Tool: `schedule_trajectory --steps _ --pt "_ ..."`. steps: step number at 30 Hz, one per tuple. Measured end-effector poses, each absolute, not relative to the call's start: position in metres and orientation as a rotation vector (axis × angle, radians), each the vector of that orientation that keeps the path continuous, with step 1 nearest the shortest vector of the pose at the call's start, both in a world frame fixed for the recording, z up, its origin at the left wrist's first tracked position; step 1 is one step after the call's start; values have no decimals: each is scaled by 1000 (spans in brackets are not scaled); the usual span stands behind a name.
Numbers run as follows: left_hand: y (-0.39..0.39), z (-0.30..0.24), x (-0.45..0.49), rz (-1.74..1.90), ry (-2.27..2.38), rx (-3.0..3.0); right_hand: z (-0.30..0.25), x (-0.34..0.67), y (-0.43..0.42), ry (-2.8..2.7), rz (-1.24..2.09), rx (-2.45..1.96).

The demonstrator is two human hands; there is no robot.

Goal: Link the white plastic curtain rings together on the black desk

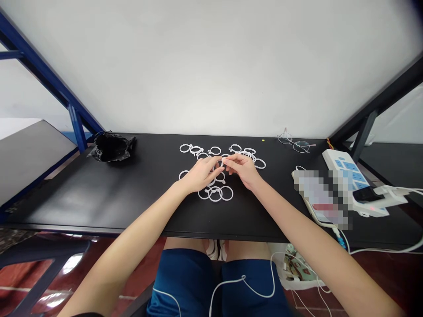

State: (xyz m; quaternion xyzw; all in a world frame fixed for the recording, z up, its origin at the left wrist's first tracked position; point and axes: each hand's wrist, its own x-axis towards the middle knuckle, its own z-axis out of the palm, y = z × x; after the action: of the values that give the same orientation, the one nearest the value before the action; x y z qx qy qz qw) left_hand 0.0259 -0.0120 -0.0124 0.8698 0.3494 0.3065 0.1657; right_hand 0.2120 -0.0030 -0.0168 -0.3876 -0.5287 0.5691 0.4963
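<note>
Both my hands meet over the middle of a black table (99, 198). My left hand (201, 173) and my right hand (243, 168) pinch a small white plastic ring (223, 164) between their fingertips. Several more white rings (216, 193) lie loose on the table just in front of my hands. Further white rings (194, 149) are scattered behind them, toward the wall.
A crumpled black plastic bag (112, 146) sits at the back left. Eyeglasses (295, 143) lie at the back right. A phone (322, 198), a white power strip (350, 176) and cables occupy the right side. Blue metal frame bars (74, 119) stand at the left.
</note>
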Motion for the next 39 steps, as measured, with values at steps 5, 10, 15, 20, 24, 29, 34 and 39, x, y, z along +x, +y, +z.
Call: schedule_trajectory --steps 5,10,15,20,24,29,34,39 --pt "-13 -13 25 862 1017 2505 -17 212 -3 -1291 1368 -920" --pt "-13 -14 26 860 1014 2516 -17 211 -4 -1290 1349 -931" --pt "-13 -14 25 852 1029 2514 -17 211 -3 -1294 1354 -947" --pt "-12 -15 25 856 1035 2521 -17 211 -4 -1288 1362 -963" --pt "-12 -16 25 858 1042 2525 -18 211 -3 -1288 1371 -976" --pt "-12 -16 25 848 1047 2524 -20 211 -3 -1275 1385 -961" --pt "-11 -17 25 853 1064 2527 -18 211 -3 -1277 1393 -981" --pt "-11 -13 22 910 1079 2563 -15 212 0 -1189 1335 -1080"
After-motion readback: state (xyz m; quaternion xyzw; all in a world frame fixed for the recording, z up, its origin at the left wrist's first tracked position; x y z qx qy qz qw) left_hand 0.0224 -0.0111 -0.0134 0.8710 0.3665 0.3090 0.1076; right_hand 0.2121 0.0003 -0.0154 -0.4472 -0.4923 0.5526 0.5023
